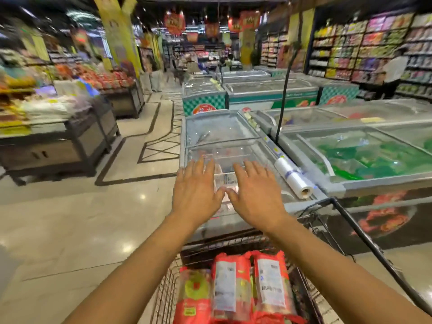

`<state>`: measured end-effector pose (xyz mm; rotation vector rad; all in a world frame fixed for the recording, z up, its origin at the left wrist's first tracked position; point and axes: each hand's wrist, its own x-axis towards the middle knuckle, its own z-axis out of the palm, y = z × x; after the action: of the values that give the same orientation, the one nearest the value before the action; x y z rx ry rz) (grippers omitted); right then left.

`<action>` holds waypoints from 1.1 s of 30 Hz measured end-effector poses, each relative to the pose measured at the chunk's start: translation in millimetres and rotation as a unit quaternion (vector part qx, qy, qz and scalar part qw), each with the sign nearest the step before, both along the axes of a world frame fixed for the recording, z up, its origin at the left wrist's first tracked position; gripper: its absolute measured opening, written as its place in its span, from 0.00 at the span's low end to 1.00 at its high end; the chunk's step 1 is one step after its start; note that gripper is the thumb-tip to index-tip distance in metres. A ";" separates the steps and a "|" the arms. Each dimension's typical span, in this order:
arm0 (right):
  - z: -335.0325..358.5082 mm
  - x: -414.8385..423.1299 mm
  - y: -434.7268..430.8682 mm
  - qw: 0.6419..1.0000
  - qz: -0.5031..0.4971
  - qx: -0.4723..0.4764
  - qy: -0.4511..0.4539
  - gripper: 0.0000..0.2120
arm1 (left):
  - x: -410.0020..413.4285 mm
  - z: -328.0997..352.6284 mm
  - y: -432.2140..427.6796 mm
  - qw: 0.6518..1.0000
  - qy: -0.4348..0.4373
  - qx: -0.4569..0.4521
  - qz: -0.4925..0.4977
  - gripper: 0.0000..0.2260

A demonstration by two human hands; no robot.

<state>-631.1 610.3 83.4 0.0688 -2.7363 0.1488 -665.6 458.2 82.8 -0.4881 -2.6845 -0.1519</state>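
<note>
Presently, two hands are extended over one chest freezer (182, 141). The left hand (196, 190) and right hand (257, 192) lie side by side, palms down, above the near glass panel (224, 157) at the freezer's near edge. The fingers (200, 167) of both hands are straight and spread apart and grip nothing; the two thumb tips almost meet. Whether the palms touch the glass cannot be determined.

The freezer lid has two glass panels: the near one and a far panel (219, 129). One roll of plastic bags (293, 177) lies along the freezer's right edge, toward its near right corner. A second freezer (350, 188) stands just beside it on the right and holds green packs.

One wire cart (350, 218) stands against the freezer's near edge. Three packets show in it: two red packets (231, 284) with white labels and one packet with a green panel (194, 291). All three are cut off by the bottom of the frame.

The near panel's contents are blurred by glare, and the print on the packets is illegible.
</note>
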 end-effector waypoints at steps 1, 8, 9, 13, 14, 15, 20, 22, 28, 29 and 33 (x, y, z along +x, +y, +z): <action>11.4 2.7 -7.2 1.000 0.008 0.006 0.002 0.34 | 5.0 9.5 -8.7 1.000 0.009 -0.003 0.015 0.35; 59.6 -1.6 -51.7 0.995 0.099 0.028 0.008 0.36 | 37.9 52.4 -66.8 0.991 0.046 -0.023 0.126 0.35; 63.2 -3.5 -58.1 0.993 0.117 0.030 0.011 0.36 | 43.7 57.5 -73.9 0.988 0.051 -0.025 0.146 0.35; 75.4 -6.8 -83.4 0.980 0.194 0.023 0.023 0.36 | 71.2 76.4 -94.6 0.972 0.055 -0.027 0.225 0.35; 77.2 -6.9 -89.4 0.977 0.212 0.022 0.024 0.36 | 77.7 80.3 -98.7 0.968 0.048 -0.030 0.246 0.35; 78.9 -6.9 -95.5 0.973 0.230 0.023 0.025 0.35 | 84.4 84.0 -102.7 0.962 0.042 -0.035 0.268 0.35; 88.5 6.6 -132.5 0.945 0.327 0.015 0.017 0.36 | 129.9 90.3 -126.0 0.927 0.038 -0.054 0.369 0.35; 89.1 18.6 -151.1 0.931 0.365 0.012 0.011 0.37 | 153.6 89.5 -135.4 0.910 0.034 -0.061 0.408 0.35; 82.0 67.9 -211.0 0.881 0.473 0.014 0.005 0.37 | 236.9 86.5 -168.9 0.853 0.020 -0.059 0.518 0.35; 82.4 77.8 -221.9 0.872 0.490 0.015 0.006 0.37 | 252.9 86.3 -175.3 0.844 0.019 -0.059 0.533 0.35; 87.4 124.0 -266.7 0.827 0.562 0.007 0.013 0.38 | 319.1 86.4 -202.5 0.804 0.021 -0.052 0.592 0.35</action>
<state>-507.1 343.6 170.8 1.6465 -2.2816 0.4265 -346.5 255.7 169.2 1.1635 -2.4386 0.3625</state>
